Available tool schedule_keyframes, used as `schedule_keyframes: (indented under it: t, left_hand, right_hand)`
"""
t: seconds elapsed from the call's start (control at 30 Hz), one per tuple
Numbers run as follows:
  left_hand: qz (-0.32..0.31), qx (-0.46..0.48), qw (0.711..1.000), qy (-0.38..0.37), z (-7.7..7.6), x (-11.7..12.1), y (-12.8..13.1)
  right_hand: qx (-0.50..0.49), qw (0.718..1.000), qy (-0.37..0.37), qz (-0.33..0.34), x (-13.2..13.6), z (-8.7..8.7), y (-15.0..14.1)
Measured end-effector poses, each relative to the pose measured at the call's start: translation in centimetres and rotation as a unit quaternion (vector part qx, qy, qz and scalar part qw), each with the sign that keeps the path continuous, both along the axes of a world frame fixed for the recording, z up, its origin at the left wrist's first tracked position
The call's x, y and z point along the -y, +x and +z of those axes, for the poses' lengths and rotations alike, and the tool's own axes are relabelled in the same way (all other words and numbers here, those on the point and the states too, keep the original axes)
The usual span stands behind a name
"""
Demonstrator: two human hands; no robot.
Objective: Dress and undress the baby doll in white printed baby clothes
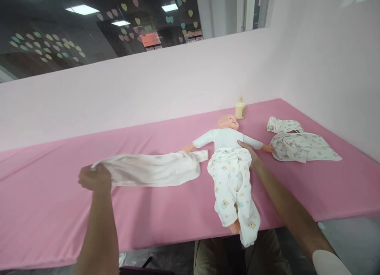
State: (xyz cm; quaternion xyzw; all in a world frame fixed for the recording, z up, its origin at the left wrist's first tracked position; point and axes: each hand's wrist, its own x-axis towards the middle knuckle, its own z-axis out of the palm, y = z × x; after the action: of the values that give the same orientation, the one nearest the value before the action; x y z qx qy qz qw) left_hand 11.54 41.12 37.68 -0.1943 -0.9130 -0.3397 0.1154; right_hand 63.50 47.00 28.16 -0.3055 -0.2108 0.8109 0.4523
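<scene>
A baby doll (228,148) lies on its back on the pink table cover (166,211), head towards the wall. It wears a white top and bear-print trousers. My right hand (248,153) rests on the doll's waist at the trousers' top edge, fingers flat. My left hand (94,177) is closed on one end of a plain white garment (154,170), lifting that end off the table. The garment's other end lies beside the doll's arm.
A small cream bottle (240,108) stands by the wall behind the doll's head. Printed baby clothes (301,147) and a smaller bundled piece (283,125) lie to the right. Pale walls bound the table at back and right. The table's front edge is near my legs.
</scene>
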Motion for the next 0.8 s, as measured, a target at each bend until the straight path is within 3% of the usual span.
schedule_keyframes:
  t: [0.07, 0.17, 0.27, 0.33, 0.43, 0.57, 0.73, 0.8]
  left_hand:
    - [0.000, -0.050, 0.997, 0.050, 1.1, 0.0, 0.0]
    - [-0.093, -0.073, 0.991, 0.057, 0.7, -1.3, 2.5]
    - [-0.245, -0.010, 0.967, -0.063, -2.0, -3.0, 6.6]
    - [-0.370, 0.021, 0.916, -0.154, -4.5, -3.6, 9.3]
    - [-0.463, 0.039, 0.867, -0.178, -7.8, -3.0, 12.0]
    - [-0.489, 0.104, 0.856, -0.133, -9.7, -1.3, 12.9]
    - [-0.509, 0.310, 0.802, -0.026, -9.4, 0.1, 12.6]
    - [-0.510, 0.293, 0.809, -0.022, -9.6, 0.9, 13.5]
  right_hand:
    - [-0.001, 1.000, 0.000, 0.001, -0.1, -0.4, 0.0]
    - [0.007, 1.000, 0.002, -0.003, -0.2, -0.9, 0.1]
    - [0.032, 0.999, 0.005, -0.003, -0.1, -1.0, 0.1]
    - [0.059, 0.998, 0.015, -0.005, 0.0, -0.9, 0.1]
    - [0.090, 0.995, 0.033, -0.009, 0.2, -0.7, 0.0]
    - [0.086, 0.996, 0.014, -0.006, 0.3, -0.4, -0.1]
    - [0.101, 0.995, 0.013, -0.018, 0.5, 0.0, -0.3]
    - [0.175, 0.983, 0.050, -0.035, 0.5, 0.0, -0.3]
